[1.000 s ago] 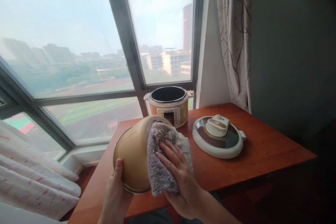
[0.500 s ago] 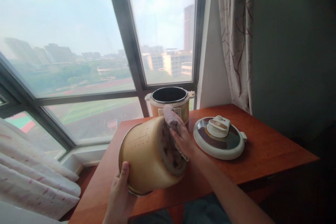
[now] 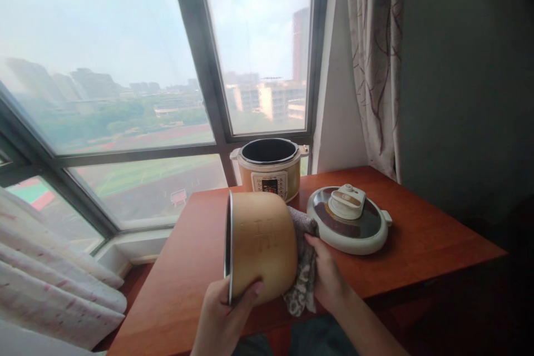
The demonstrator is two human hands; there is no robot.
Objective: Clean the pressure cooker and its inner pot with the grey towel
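Note:
A gold inner pot (image 3: pixel 262 245) is tipped on its side above the table, its silver rim facing left and its base facing right. My left hand (image 3: pixel 225 311) grips it at the lower rim, thumb on the outer wall. My right hand (image 3: pixel 327 272) is closed on a grey-brown patterned cloth (image 3: pixel 305 267) held against the pot's base, which the cloth and the viewing angle hide. Behind the pot stands the pressure cooker body (image 3: pixel 270 175), open at the top with a dark inside. Its lid (image 3: pixel 350 219) lies to the right, handle up.
The reddish-brown wooden table (image 3: pixel 425 222) stands against large windows (image 3: pixel 258 39). A patterned curtain (image 3: pixel 377 67) hangs at the right by a dark wall, and a pale curtain (image 3: pixel 54 278) is at the lower left.
The pot has turned, so its base no longer faces me and its rim points left. My left hand has moved right; my right hand and the cloth have moved down and to the right.

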